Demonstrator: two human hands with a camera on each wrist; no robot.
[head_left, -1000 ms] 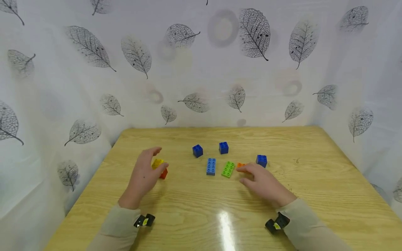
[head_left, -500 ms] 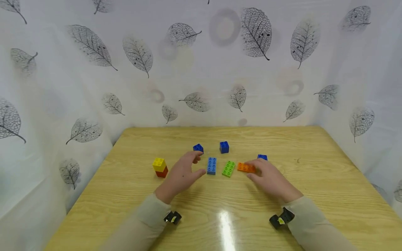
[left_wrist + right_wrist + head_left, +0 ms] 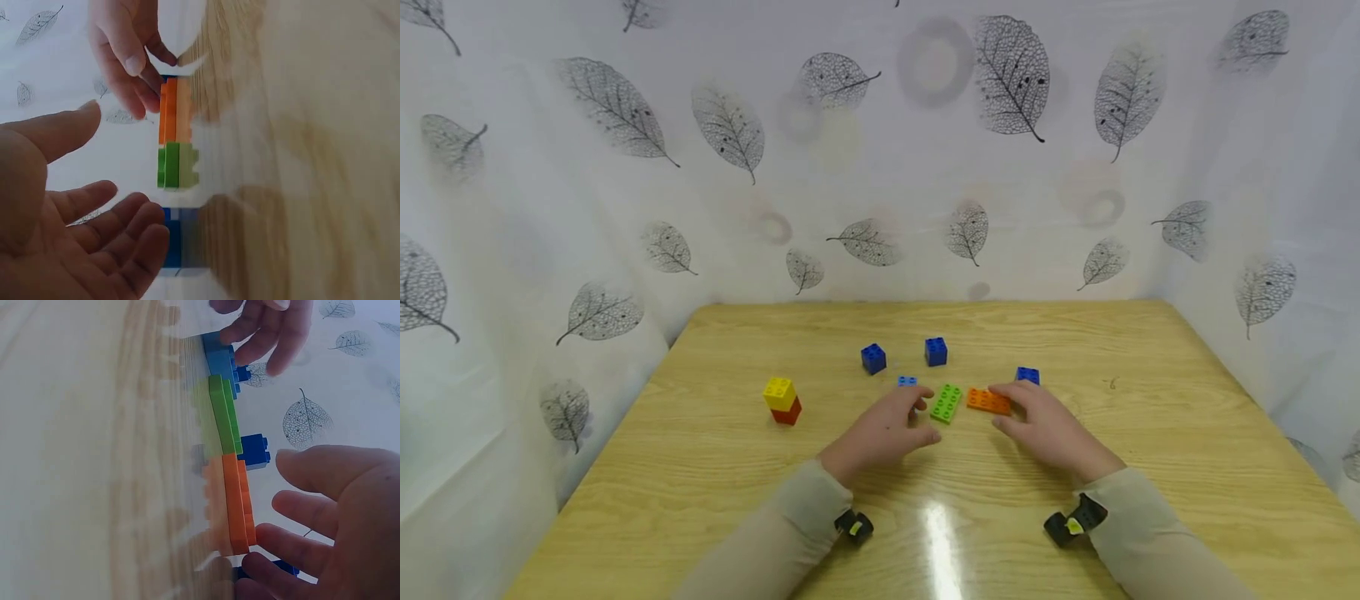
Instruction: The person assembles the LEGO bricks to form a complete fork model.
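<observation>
My left hand (image 3: pixel 883 429) hovers with thumb and fingers apart, over the near part of a light blue brick (image 3: pixel 907 381) and just left of a green brick (image 3: pixel 947 404). Nothing is in its grasp. On the right, my right hand (image 3: pixel 1051 432) has its thumb and fingers spread by the right end of a flat orange brick (image 3: pixel 988 402). In the right wrist view its fingertips lie right at that orange brick (image 3: pixel 236 503), while the thumb stays away from it. The green and orange bricks lie flat on the table, side by side.
A yellow brick (image 3: pixel 780 392) sits stacked on a red brick (image 3: pixel 787 413) at the left. Two dark blue square bricks (image 3: pixel 936 352) stand farther back, and a third blue brick (image 3: pixel 1027 375) is partly hidden behind my right hand. A leaf-patterned curtain (image 3: pixel 880 167) borders the wooden table (image 3: pixel 700 433).
My left hand has come away from the yellow and red stack and moved right to the light blue and green bricks. My right hand has shifted slightly right, uncovering the orange brick.
</observation>
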